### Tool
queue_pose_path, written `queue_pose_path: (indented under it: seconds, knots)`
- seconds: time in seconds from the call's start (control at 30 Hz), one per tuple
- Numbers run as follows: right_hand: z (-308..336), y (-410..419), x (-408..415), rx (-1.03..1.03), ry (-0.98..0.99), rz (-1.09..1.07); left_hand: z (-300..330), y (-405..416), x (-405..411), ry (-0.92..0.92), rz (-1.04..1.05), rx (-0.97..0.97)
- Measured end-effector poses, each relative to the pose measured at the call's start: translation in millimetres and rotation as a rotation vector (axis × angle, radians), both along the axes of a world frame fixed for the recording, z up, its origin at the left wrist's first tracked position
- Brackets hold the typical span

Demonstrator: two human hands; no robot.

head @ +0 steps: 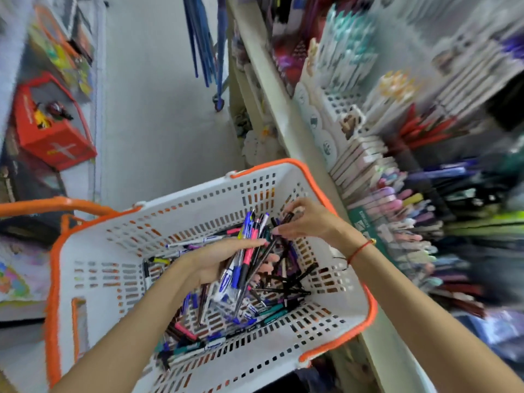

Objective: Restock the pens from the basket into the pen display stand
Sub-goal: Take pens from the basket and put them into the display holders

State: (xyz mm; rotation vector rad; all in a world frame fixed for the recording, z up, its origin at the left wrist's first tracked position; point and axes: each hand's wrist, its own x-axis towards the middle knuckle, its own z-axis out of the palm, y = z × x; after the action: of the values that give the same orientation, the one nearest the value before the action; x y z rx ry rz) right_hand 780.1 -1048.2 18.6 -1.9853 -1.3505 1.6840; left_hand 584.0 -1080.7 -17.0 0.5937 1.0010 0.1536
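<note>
A bundle of pens [243,259] is held upright in the grip of the left hand [218,262], fingers curled round it, at the centre of the frame. A dark pen [286,218] is pinched by the fingertips of the right hand [306,219], just right of the bundle's top. Both hands are held over the white basket [119,268] with orange rim, whose floor is littered with loose pens [226,321]. The blurred pen display stand [419,217] is seen at right, packed with pens, along the shelf edge [283,120]. A red box [54,137] is seen at the upper left.
</note>
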Motion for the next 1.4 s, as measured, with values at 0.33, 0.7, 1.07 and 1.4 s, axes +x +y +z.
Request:
queue_pose_path:
  seconds: [0.33, 0.7, 1.07, 1.4]
  knots:
    - [43, -20, 26, 0.386, -0.148, -0.241, 52, 30, 77, -0.169, 0.078, 0.002]
    - [82, -26, 87, 0.437, -0.105, -0.551, 97, 45, 149, -0.172, 0.008, 0.143]
    - [150, -12, 150, 1.224, -0.333, -0.895, 123, 80, 198, -0.194, 0.236, 0.224]
    - [159, 18, 194, 1.335, -0.816, -0.711, 120, 84, 226, -0.294, 0.197, 0.196]
